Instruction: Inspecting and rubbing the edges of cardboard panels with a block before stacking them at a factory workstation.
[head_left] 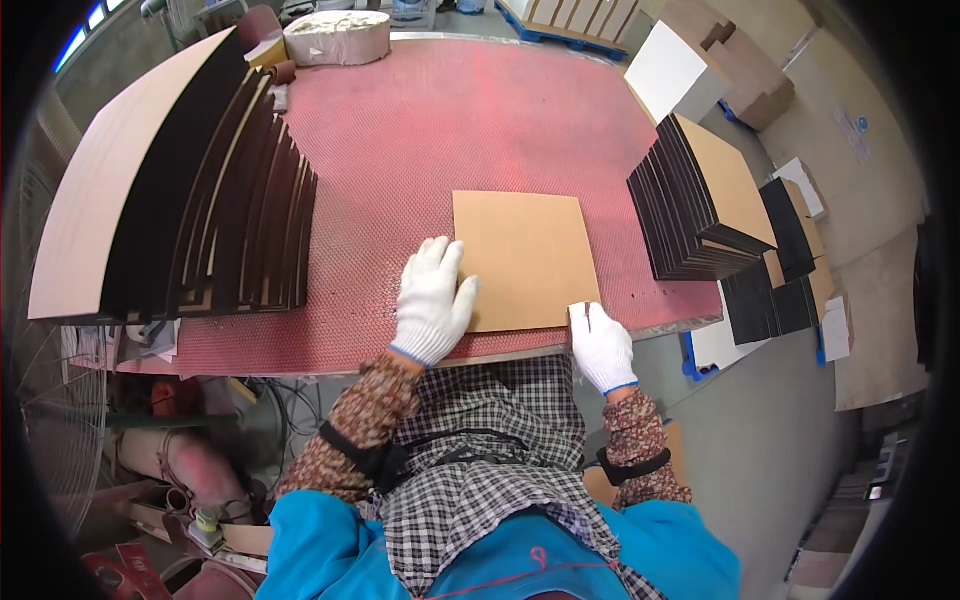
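A square tan board lies flat near the front edge of the pink table, one corner pointing toward my right hand. My left hand, in a white knit glove, lies along the board's left edge with fingers stretched out and thumb apart, holding nothing. At the near right corner is my right hand, also gloved in white. Its fingers are closed around something small and pale, which is mostly hidden in the glove, so I cannot make out what it is.
Tall dark-edged panels stand stacked on the table's left. Smaller boards form a stack on the right. A wrapped white bundle sits at the far left of the pink mesh-covered table. More boards rest beyond the right side.
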